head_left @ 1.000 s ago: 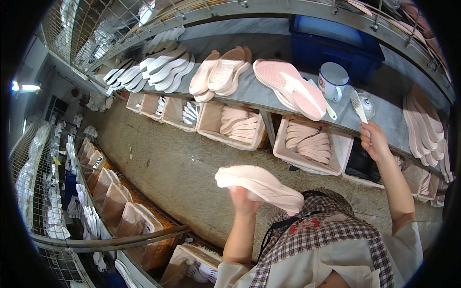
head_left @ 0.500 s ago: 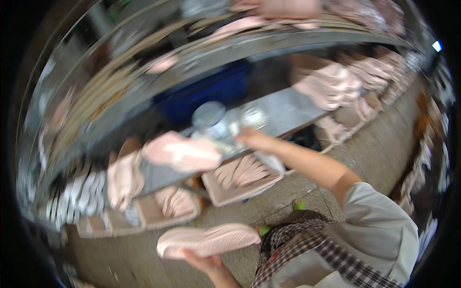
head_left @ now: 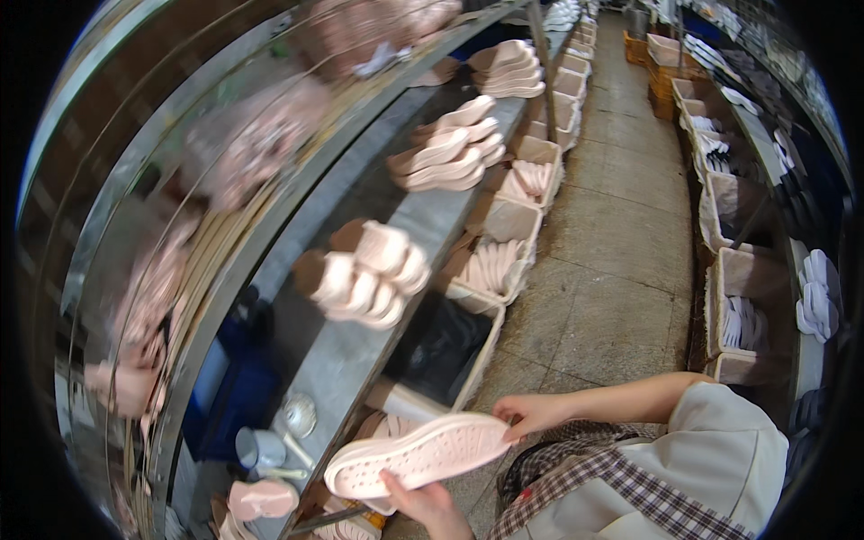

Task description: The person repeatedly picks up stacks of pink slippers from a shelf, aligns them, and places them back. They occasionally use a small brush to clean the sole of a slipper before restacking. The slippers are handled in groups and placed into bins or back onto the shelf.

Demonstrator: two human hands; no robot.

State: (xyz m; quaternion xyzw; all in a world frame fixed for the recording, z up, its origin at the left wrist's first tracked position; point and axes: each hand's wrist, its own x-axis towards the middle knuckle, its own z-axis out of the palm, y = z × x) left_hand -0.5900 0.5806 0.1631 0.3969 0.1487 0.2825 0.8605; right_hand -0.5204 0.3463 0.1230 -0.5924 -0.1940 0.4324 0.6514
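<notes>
A pale pink shoe sole point(head_left: 418, 457) with rows of small holes lies across the front of me, held at both ends. My left hand point(head_left: 425, 504) grips it from below near its left end, thumb on the holed face. At the other end, my right hand point(head_left: 533, 414) has its fingers closed on the rim. To the left on the grey bench point(head_left: 346, 360) stand a pale cup point(head_left: 258, 447) and a round whitish metal thing point(head_left: 299, 414), with a light stick between them. Close by lie pink sole pieces point(head_left: 261, 499).
Stacks of pink soles point(head_left: 369, 279) line the bench, with lined baskets point(head_left: 490, 261) of soles below its edge. A blue crate point(head_left: 238, 387) sits under the upper shelf. Beyond the tiled aisle point(head_left: 603, 270), more baskets point(head_left: 742, 306) and white soles point(head_left: 816, 297) stand along the right.
My view has swung right along the aisle. My right hand has left the bench beside the cup and now holds the sole's right end. The sole's holed face has turned into view.
</notes>
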